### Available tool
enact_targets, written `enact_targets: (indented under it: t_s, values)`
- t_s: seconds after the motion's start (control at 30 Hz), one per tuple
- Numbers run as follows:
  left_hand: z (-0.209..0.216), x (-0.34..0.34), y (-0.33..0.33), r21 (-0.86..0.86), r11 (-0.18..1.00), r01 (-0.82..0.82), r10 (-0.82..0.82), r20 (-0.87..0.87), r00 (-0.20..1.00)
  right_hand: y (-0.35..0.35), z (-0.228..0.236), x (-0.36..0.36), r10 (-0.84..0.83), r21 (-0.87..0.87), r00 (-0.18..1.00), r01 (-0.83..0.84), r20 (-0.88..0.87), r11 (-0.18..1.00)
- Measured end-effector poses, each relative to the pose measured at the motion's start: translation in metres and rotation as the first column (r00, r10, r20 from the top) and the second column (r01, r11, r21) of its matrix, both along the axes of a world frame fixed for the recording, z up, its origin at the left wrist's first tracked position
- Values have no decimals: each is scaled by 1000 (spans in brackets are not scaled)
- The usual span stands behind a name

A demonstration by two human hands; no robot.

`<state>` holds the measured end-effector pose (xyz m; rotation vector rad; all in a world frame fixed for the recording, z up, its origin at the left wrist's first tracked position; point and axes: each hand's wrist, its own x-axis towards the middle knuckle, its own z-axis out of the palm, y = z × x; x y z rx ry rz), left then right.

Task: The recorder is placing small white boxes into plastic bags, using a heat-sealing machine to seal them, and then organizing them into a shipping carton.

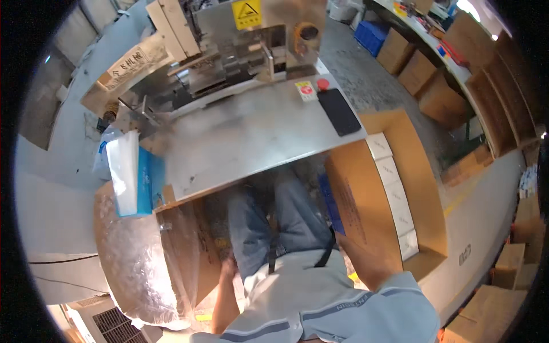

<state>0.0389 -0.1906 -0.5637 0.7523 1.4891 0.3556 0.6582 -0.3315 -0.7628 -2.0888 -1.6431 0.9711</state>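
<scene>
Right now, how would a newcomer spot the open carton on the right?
Find the steel machine table. By its near right corner stands an open brown carton. Its row of white boxes sets it apart from the carton with clear plastic at left.

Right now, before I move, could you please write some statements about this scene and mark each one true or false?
1. A black phone lies on the metal table. True.
2. Both hands rest on the metal table. False: the left hand is low beside the left leg, and the right hand is low near the open carton.
3. White boxes stand in a row inside the open carton. True.
4. The yellow warning sign is round. False: it is roughly rectangular.
5. The red button is near the phone. True.
</scene>
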Motion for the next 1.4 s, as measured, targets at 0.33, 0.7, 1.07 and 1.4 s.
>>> enact_targets:
  t_s: [0.33,0.7,1.07,1.4]
  values:
    - [-12,-61,-83,-127,990,-59,61,14,998,43,-74,-107,-181,-87,837,159,-516,983]
    - [-16,-68,-59,-297,901,-317,357,91,930,58,-50,-131,-295,-310,480,52,-826,949]
    - [172,54,109,-349,911,-221,192,-117,974,64,32,43,-442,-443,164,31,-882,896]
    - [463,-77,290,979,182,-92,501,-12,865,84,104,108,-527,-510,-184,-133,-830,850]
